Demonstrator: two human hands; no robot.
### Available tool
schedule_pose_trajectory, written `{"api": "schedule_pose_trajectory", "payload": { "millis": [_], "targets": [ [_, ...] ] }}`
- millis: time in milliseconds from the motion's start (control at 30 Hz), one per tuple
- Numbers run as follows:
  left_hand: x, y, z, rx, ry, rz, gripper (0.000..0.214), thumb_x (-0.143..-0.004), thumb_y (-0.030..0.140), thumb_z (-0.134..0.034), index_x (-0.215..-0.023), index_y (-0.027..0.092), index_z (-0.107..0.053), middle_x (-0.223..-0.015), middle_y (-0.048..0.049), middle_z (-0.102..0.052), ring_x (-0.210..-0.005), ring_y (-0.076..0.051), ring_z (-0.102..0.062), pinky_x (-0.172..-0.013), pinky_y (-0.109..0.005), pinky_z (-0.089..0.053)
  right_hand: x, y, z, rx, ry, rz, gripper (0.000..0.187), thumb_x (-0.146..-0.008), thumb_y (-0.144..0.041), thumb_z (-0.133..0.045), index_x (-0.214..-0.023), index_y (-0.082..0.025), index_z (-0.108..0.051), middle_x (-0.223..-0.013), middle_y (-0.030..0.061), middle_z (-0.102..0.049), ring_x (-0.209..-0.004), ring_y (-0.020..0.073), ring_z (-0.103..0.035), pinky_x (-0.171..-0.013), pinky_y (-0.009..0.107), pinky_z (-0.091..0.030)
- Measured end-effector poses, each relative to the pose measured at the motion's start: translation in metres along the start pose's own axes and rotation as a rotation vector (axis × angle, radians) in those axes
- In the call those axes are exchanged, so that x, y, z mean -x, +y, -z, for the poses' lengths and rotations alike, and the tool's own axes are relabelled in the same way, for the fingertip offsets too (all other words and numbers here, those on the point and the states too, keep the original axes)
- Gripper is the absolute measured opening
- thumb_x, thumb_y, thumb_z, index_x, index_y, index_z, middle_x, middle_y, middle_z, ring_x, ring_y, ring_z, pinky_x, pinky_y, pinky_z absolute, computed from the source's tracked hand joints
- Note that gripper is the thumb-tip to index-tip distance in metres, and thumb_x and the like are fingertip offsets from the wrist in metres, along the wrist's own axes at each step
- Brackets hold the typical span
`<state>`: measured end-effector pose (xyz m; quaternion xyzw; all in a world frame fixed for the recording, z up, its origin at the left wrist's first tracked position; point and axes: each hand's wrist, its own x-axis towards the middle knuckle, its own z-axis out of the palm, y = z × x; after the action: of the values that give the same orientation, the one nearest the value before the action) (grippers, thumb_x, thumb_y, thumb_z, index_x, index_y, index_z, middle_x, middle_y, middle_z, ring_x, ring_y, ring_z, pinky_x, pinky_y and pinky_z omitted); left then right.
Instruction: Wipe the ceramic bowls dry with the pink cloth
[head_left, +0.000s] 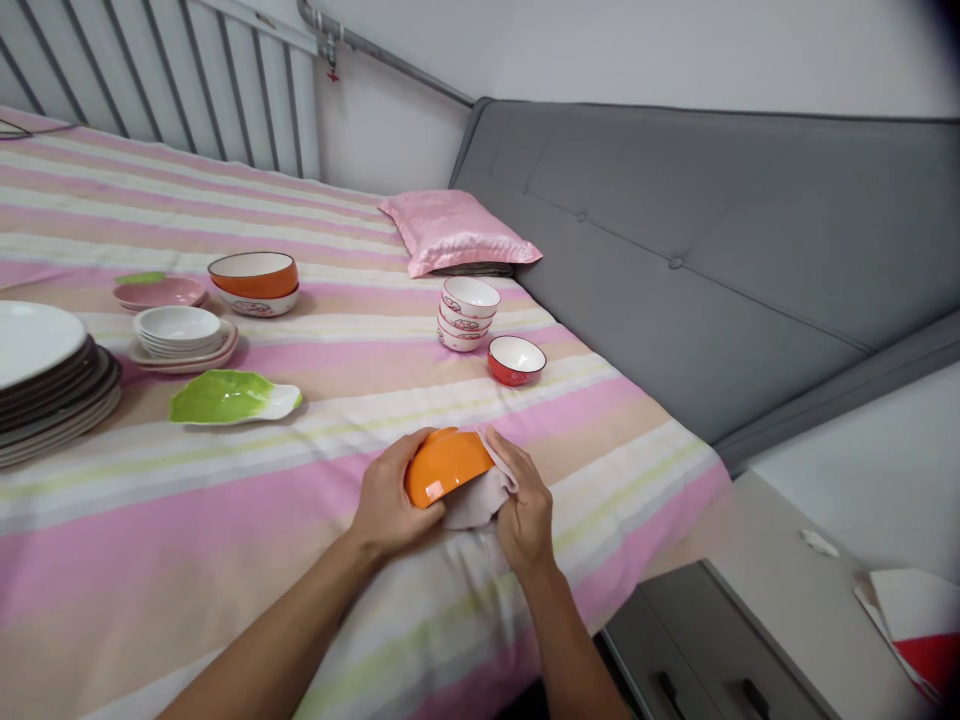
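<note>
Near the foot edge of the striped bed point(187, 540), at 6 o'clock in the view, the left hand point(386, 505) is cupping an orange bowl point(442, 465) that is tipping on its side, with its glossy outer wall facing up. The left fingers are curling round the near wall and closing on it. At 3 o'clock from the bowl, the right hand point(525, 510) is pressing a pale cloth point(476, 505) against the bowl's side and underside, its fingers lying together and pinching the fabric. The bowl is probably glazed ceramic: stiff, fairly light, slick under a bare palm and liable to chip. A grip across the rim and foot should be holding it better than one on the smooth wall. The cloth is soft and is folding to the curve. The bowl's inside is turning away from the camera, so I cannot tell whether anything is in it. At 1 o'clock a red bowl point(516, 360) is standing upright and showing an empty white inside. Just beyond it a stack of small patterned bowls point(466, 313) is sitting with its top one empty. At 10 o'clock a green leaf dish point(232, 397) is lying bare. Farther on, an orange-rimmed bowl point(253, 275) is nesting in a patterned one, and it also looks empty.
</note>
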<state>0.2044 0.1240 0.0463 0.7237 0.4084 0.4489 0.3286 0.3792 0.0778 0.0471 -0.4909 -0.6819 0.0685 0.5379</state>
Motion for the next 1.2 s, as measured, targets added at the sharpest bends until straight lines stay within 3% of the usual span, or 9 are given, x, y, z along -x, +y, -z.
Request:
{"api": "schedule_pose_trajectory", "payload": {
  "millis": [233,400,500,567,667,800,967,1100,1200],
  "targets": [
    [0.005,-0.002,-0.005,-0.138,-0.009,-0.127,0.065,-0.056,0.022,-0.061,-0.120,0.015,-0.051,-0.118,-0.0114,-0.063,-0.106,-0.029,-0.060,-0.094,-0.043,-0.047,-0.002,-0.016,-0.003,0.081,-0.052,0.163,0.051,-0.089,-0.007,-0.031,-0.135,-0.024,-0.047,-0.133,0.0059,-0.057,-0.127,0.0203,-0.048,-0.105,0.046,-0.042],
    [0.005,-0.002,-0.005,-0.126,-0.068,-0.244,0.061,-0.065,0.036,-0.062,-0.120,0.014,-0.049,-0.110,-0.0130,-0.064,-0.099,-0.029,-0.063,-0.088,-0.042,-0.050,-0.004,-0.039,-0.009,0.255,-0.138,0.321,0.039,-0.092,-0.017,-0.040,-0.127,-0.021,-0.054,-0.120,0.0038,-0.066,-0.118,0.0210,-0.055,-0.102,0.041,-0.039],
    [0.004,-0.001,-0.005,-0.130,-0.096,-0.282,0.062,-0.065,0.043,-0.064,-0.118,0.014,-0.050,-0.103,-0.0124,-0.065,-0.097,-0.030,-0.062,-0.083,-0.042,-0.051,-0.005,-0.047,-0.012,0.321,-0.164,0.346,0.036,-0.089,-0.017,-0.041,-0.120,-0.022,-0.059,-0.116,0.0017,-0.069,-0.114,0.0206,-0.059,-0.101,0.040,-0.039],
    [0.004,0.002,-0.006,-0.134,-0.101,-0.260,0.054,-0.068,0.040,-0.063,-0.115,0.016,-0.051,-0.102,-0.0107,-0.064,-0.096,-0.028,-0.062,-0.084,-0.041,-0.051,-0.006,-0.048,-0.012,0.340,-0.155,0.326,0.037,-0.087,-0.016,-0.040,-0.117,-0.021,-0.061,-0.117,0.0029,-0.068,-0.114,0.0210,-0.058,-0.101,0.040,-0.039],
    [0.003,0.008,-0.007,-0.107,-0.110,-0.225,0.045,-0.072,0.030,-0.060,-0.115,0.019,-0.052,-0.102,-0.0083,-0.063,-0.095,-0.025,-0.062,-0.085,-0.038,-0.050,-0.008,-0.045,-0.010,0.310,-0.117,0.226,0.036,-0.085,-0.016,-0.042,-0.112,-0.019,-0.064,-0.118,0.0063,-0.067,-0.115,0.0227,-0.057,-0.101,0.042,-0.040],
    [0.003,0.014,-0.007,-0.067,-0.145,-0.204,0.049,-0.073,0.029,-0.061,-0.120,0.020,-0.048,-0.103,-0.0077,-0.060,-0.093,-0.024,-0.060,-0.084,-0.038,-0.050,-0.010,-0.034,-0.004,0.160,-0.073,0.017,0.032,-0.087,-0.022,-0.044,-0.110,-0.019,-0.065,-0.115,0.0083,-0.066,-0.113,0.0227,-0.057,-0.100,0.042,-0.043],
    [0.003,0.014,-0.007,-0.020,-0.228,-0.159,0.074,-0.064,0.039,-0.073,-0.128,0.022,-0.040,-0.125,-0.0102,-0.051,-0.114,-0.029,-0.052,-0.098,-0.043,-0.044,-0.012,-0.011,-0.001,-0.146,-0.015,-0.395,0.032,-0.091,-0.033,-0.040,-0.104,-0.017,-0.065,-0.105,0.0076,-0.069,-0.100,0.0217,-0.062,-0.088,0.035,-0.049],
    [0.003,0.010,-0.008,-0.019,-0.247,-0.141,0.079,-0.064,0.040,-0.074,-0.131,0.022,-0.035,-0.132,-0.0119,-0.046,-0.122,-0.031,-0.048,-0.103,-0.045,-0.041,-0.011,0.003,-0.005,-0.422,0.040,-0.690,0.036,-0.089,-0.039,-0.041,-0.094,-0.015,-0.067,-0.091,0.0052,-0.071,-0.086,0.0214,-0.065,-0.075,0.030,-0.051],
    [0.004,0.009,-0.009,-0.028,-0.270,-0.138,0.079,-0.066,0.040,-0.072,-0.132,0.022,-0.033,-0.131,-0.0120,-0.049,-0.118,-0.029,-0.052,-0.100,-0.044,-0.044,-0.009,0.005,-0.006,-0.466,0.047,-0.707,0.036,-0.088,-0.041,-0.043,-0.095,-0.014,-0.066,-0.091,0.0059,-0.070,-0.085,0.0218,-0.065,-0.075,0.031,-0.052]
  ]
}}
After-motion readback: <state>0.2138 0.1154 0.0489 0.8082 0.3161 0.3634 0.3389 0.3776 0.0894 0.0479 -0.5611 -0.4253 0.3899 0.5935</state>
